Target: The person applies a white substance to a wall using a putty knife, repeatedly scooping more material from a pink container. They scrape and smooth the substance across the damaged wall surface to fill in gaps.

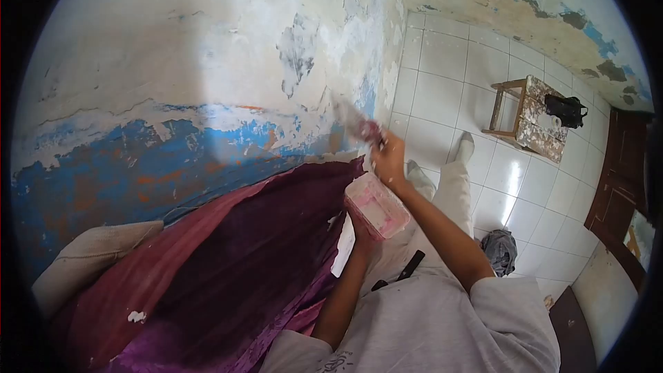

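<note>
My right hand [389, 157] is closed round the reddish handle of a putty knife [353, 119], smeared by motion. Its pale blade points up and left, close to the peeling wall [297, 90]; whether it touches cannot be made out. Below it, my left hand [363, 232] grips a pink plastic tub [378, 205] from beneath and the side. White paste coats the inside of the tub, with pink showing through at the bottom. Most of my left fingers are hidden behind the tub.
Dark purple cloth [255, 235] drapes along the wall at left, over something I cannot make out. A paint-spattered wooden stool [535, 121] carries a black bag [566, 110]. Grey cloth [498, 251] lies on the white tiled floor [442, 62]. A brown wooden door [621, 173] stands at right.
</note>
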A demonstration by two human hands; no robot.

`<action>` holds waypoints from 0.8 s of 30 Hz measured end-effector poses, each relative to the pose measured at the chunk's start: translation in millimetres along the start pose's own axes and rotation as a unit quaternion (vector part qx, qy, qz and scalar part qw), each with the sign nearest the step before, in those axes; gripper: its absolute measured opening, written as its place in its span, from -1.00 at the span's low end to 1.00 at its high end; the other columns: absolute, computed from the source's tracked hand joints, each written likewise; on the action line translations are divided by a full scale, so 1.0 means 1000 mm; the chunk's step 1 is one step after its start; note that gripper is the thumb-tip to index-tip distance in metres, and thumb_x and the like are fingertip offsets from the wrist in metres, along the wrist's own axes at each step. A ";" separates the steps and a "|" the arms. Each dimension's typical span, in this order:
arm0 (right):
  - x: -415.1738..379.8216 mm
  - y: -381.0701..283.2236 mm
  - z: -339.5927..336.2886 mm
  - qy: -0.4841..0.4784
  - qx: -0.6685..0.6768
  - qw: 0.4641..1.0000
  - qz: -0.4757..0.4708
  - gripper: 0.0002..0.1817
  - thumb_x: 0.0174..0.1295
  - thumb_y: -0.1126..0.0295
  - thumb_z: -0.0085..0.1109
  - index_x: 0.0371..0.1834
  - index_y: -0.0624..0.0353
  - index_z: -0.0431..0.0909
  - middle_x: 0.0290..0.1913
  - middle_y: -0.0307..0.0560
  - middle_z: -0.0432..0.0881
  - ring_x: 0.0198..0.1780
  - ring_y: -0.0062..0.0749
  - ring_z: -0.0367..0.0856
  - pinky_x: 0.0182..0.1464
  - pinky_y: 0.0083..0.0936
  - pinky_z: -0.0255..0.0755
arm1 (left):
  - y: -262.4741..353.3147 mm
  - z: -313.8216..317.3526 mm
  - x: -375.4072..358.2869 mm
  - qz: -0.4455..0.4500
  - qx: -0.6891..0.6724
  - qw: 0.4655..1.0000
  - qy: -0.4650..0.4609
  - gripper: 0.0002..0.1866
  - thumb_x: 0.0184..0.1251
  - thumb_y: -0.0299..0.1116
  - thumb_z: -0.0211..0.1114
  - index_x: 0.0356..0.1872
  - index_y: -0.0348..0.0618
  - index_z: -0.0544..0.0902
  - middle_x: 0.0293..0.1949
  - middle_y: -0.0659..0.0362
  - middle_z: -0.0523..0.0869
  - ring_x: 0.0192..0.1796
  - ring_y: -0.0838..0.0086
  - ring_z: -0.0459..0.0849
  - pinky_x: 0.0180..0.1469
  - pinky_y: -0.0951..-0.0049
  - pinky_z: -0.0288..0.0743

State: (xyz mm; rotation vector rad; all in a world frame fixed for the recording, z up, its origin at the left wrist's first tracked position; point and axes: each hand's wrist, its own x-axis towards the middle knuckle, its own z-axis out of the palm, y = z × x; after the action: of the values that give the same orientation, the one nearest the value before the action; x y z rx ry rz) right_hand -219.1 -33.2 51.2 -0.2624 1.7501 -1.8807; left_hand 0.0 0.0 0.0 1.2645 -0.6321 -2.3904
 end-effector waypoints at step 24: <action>-0.007 0.042 0.013 0.042 0.051 0.996 -0.051 -0.68 0.26 0.77 0.15 0.04 0.36 0.70 -0.11 0.03 0.76 -0.18 -0.41 0.69 -0.05 -0.50 0.56 | -0.010 -0.014 -0.005 0.002 0.005 1.000 0.021 -0.12 0.51 0.49 -0.26 0.62 0.12 0.12 0.51 0.12 0.32 0.53 0.15 0.36 0.52 0.02 0.32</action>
State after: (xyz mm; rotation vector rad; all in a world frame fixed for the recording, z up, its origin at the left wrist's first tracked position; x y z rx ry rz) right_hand -196.1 -40.8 13.7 -0.2407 1.7174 -2.0751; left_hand 13.6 7.8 -8.8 1.3130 -0.6356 -2.3533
